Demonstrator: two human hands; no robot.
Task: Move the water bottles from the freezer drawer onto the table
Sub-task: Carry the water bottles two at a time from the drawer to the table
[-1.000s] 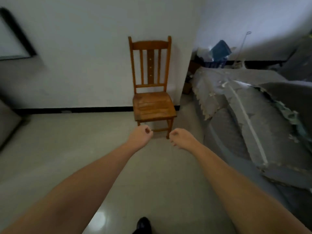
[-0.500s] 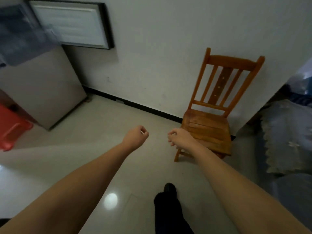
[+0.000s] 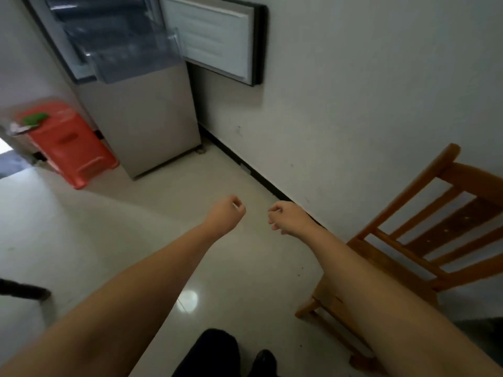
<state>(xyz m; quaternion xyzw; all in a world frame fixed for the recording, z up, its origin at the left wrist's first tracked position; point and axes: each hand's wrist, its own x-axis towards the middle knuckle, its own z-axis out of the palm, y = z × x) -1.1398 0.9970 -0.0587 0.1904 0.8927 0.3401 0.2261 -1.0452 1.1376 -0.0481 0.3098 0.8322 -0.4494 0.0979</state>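
The grey fridge (image 3: 141,126) stands at the upper left with its door (image 3: 215,36) swung open against the wall. A clear freezer drawer (image 3: 130,58) is pulled out of it; blur hides what lies inside, and I see no water bottles. No table is in view. My left hand (image 3: 224,213) is stretched out over the floor with its fingers curled into a fist, holding nothing. My right hand (image 3: 288,217) is level with it, a little to the right, with loosely curled fingers and nothing in them. Both hands are far short of the fridge.
A red plastic stool (image 3: 68,142) stands left of the fridge with a green thing on top. A wooden chair (image 3: 435,227) stands against the wall on the right, under my right forearm. Shiny tiled floor (image 3: 122,240) lies between me and the fridge. My dark trouser leg and shoe (image 3: 215,352) show below.
The view has swung left: the chair slid from the centre to the right edge, and the fridge with its drawer came into view. Both hands kept their pose.
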